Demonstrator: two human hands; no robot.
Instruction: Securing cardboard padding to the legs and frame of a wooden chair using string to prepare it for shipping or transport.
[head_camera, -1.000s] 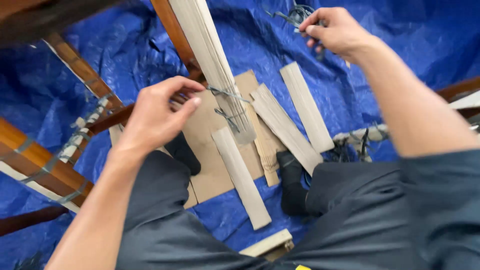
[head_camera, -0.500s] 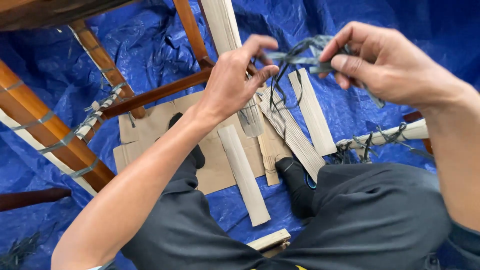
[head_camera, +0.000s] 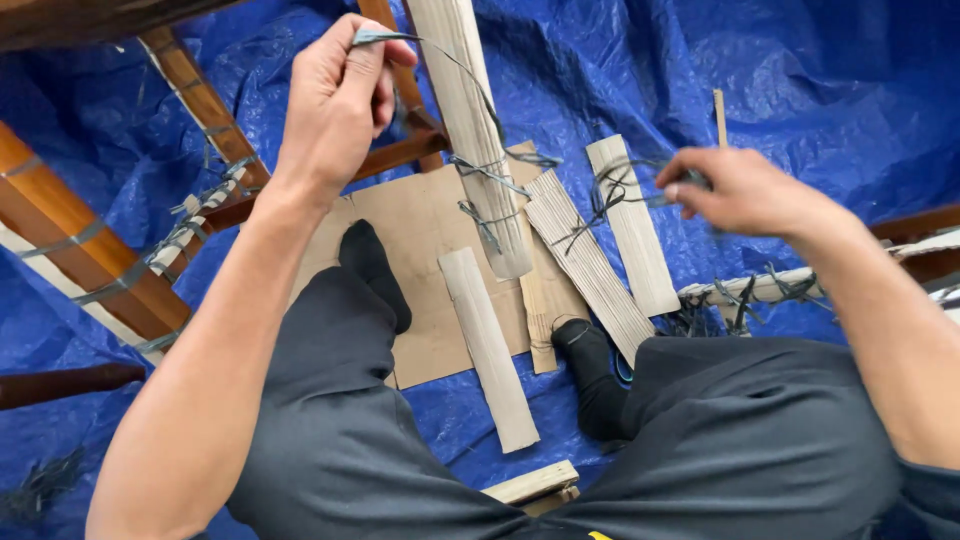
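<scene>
Sitting nearest the camera, the person's dark-trousered legs (head_camera: 400, 440) rest on a blue tarpaulin (head_camera: 800, 70), with flat cardboard strips (head_camera: 488, 345) lying loose on a cardboard sheet (head_camera: 420, 220) between the feet.

Right hand (head_camera: 735, 190): closed narrow on a loose bundle of dark cord (head_camera: 615, 190), held just above the strips. The exact grip is blurred.

Left hand (head_camera: 340, 90): raised farther off, pinching one end of a single strand (head_camera: 440, 50) between thumb and forefinger.

The strand runs from that pinch rightward and down across the cardboard-wrapped leg (head_camera: 475, 130) of an upturned wooden frame (head_camera: 150, 290), towards ties already knotted there. Its long axis slopes from upper left to lower right.

Judged handling: light, limp, thin and probably slick, so it should be held at the end in a firm pinch. The wrapped leg points away from the person, upward in view.
</scene>
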